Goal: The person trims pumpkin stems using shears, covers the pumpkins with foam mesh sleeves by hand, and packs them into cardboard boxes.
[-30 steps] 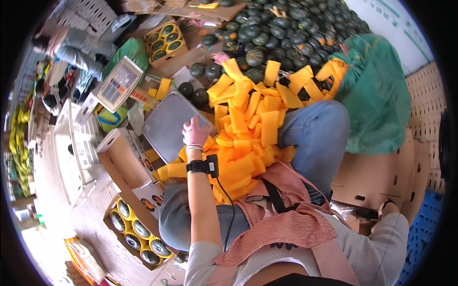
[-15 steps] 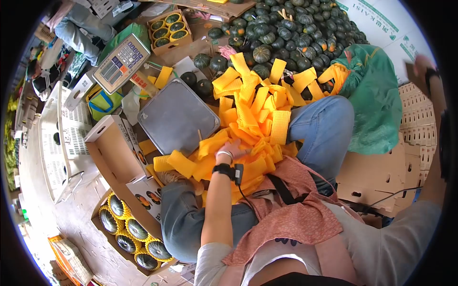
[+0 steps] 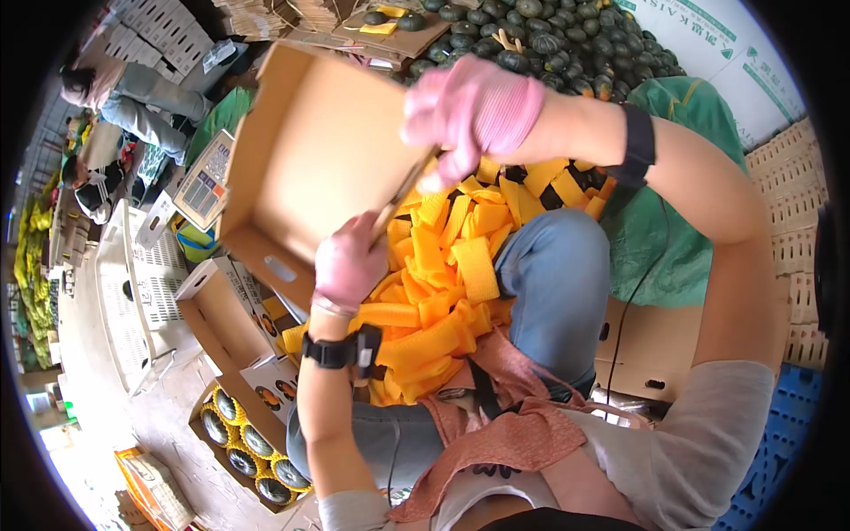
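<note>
The open cardboard box [image 3: 328, 146] is tilted above the yellow foam sleeves [image 3: 478, 268], the left hand [image 3: 349, 268] and right hand [image 3: 487, 108] both gripping one side, apparently to balance its width.

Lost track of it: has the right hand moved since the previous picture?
Yes: the right hand crossed leftward, from the green sack's right to its left, now at the cardboard box.

The right hand [image 3: 478, 108] is blurring, the carton [image 3: 323, 146] is hiding some foam sleeves [image 3: 476, 267], and the top edge is cropping the pumpkin pile [image 3: 549, 40].
</note>
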{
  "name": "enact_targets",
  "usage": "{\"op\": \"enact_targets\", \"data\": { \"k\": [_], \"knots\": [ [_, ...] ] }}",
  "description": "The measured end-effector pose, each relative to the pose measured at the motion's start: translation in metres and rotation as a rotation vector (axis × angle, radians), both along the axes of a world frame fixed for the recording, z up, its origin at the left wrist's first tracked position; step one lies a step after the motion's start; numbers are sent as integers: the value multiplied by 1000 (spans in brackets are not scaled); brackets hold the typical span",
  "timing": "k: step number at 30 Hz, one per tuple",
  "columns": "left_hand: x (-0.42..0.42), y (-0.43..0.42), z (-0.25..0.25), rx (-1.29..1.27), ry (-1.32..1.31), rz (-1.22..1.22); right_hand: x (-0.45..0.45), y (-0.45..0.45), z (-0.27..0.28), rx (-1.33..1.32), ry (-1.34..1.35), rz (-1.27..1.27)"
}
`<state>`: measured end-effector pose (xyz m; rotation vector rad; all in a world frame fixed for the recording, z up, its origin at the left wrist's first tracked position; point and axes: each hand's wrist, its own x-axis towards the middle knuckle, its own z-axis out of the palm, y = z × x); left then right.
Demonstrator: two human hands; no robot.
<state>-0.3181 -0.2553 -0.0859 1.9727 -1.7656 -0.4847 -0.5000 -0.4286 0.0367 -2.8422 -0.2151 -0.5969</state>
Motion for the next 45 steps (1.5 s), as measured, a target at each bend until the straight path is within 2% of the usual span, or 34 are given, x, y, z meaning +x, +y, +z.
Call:
{"op": "enact_targets", "data": {
  "k": [1, 2, 4, 5, 7, 9, 11, 13, 15, 17, 18, 19, 20, 21, 22, 23, 25, 26, 30, 32, 34, 37, 39, 41, 43, 45],
  "knots": [
    [7, 7, -21, -102, -58, 45, -8, -14, 7, -125, 27, -109],
    [18, 15, -35, -12, -97, 117, -22, -36, 5, -218, -85, -67],
    [50, 34, -72, 131, -174, 213, -66, -83, -9, -320, -83, -109],
    [64, 44, -98, 177, -207, 239, -91, -101, -19, -335, 38, -183],
    [76, 59, -137, 291, -221, 305, -127, -132, -70, 646, 489, -497],
    [75, 65, -164, 360, -221, 370, -157, -167, -162, 493, 437, -269],
    [79, 76, -200, 391, -205, 431, -154, -163, -229, 614, 529, -598],
    [68, 76, -211, 318, -165, 507, -150, -157, -330, 677, 118, -860],
    [70, 62, -213, 328, -181, 558, -130, -143, -380, 594, -41, -1057],
    [82, 62, -206, 353, -179, 610, -126, -129, -405, 110, 163, -1231],
    [84, 47, -187, 370, -162, 712, -122, -117, -415, 75, 167, -1304],
    [93, 40, -177, 211, 30, 745, -119, -108, -415, 45, 178, -1373],
    [103, 34, -170, 262, 80, 771, -114, -103, -406, -39, 258, -1356],
    [114, 47, -187, 272, 37, 747, -113, -99, -400, -130, 333, -1339],
    [119, 55, -202, 260, 65, 750, -125, -101, -419, 2, 401, -1404],
    [114, 43, -184, 348, -63, 714, -132, -104, -434, 124, 474, -1479],
    [112, 47, -194, 322, -156, 739, -115, -104, -402, 85, 732, -1571],
    [113, 55, -204, 348, -202, 714, -107, -111, -393, 181, 949, -1573],
    [110, 70, -226, 407, -269, 650, -95, -125, -372, 469, 1196, -1589],
    [103, 75, -224, 382, -263, 593, -100, -125, -375, 487, 1153, -1571],
    [88, 84, -223, 469, -239, 486, -104, -121, -382, 467, 1121, -1542],
    [54, 91, -217, 536, -160, 366, -87, -116, -372, 360, 1243, -1606],
    [39, 89, -214, 603, -135, 341, -86, -113, -359, 334, 1152, -1577],
    [38, 89, -213, 657, -132, 343, -119, -111, -404, 222, 802, -1476],
    [49, 91, -216, 687, -154, 392, -126, -118, -399, 348, 787, -1401],
    [71, 86, -216, 687, -193, 516, -146, -143, -404, 873, 805, -1350]
  ]
}}
